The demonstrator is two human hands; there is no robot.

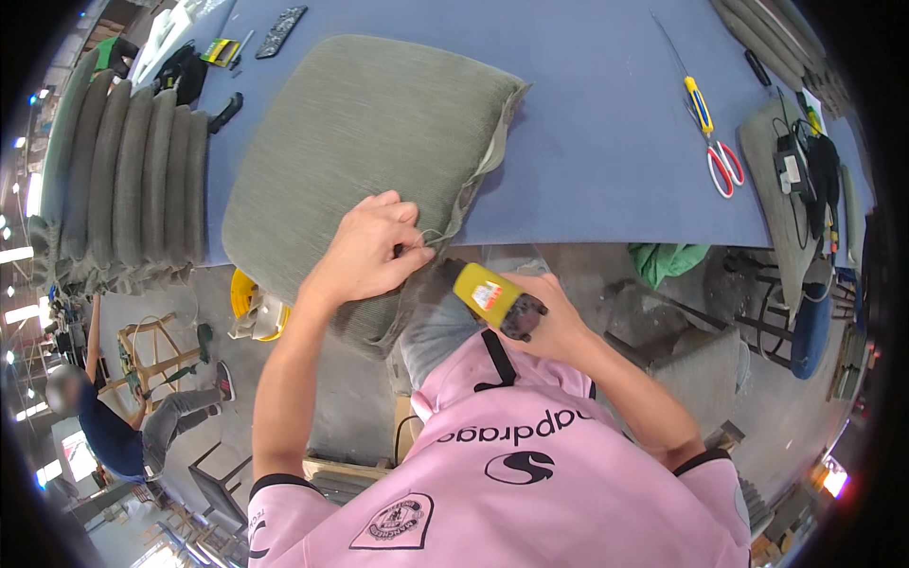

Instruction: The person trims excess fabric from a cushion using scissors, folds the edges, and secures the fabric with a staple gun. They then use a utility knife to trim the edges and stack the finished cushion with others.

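Note:
A grey-green upholstered cushion point(350, 142) lies on the blue-covered table, its near end overhanging the edge. My left hand point(374, 251) is closed at the cushion's right seam, pinching the fabric edge; a thin loop of thread or cord point(433, 235) shows by the fingertips. My right hand point(554, 317) grips a yellow-and-black handheld power tool point(488, 293). Its dark front end points at the seam close to my left fingers and is blurred, so whether it touches the fabric I cannot tell. Loose fabric runs along the cushion's right side.
Several similar cushions point(128, 180) stand in a row at the left. Red-handled scissors point(724, 168) and a yellow-handled screwdriver point(699, 104) lie on the blue table point(597, 142). A black adapter point(795, 175) sits at far right. Another person point(114, 426) is at lower left.

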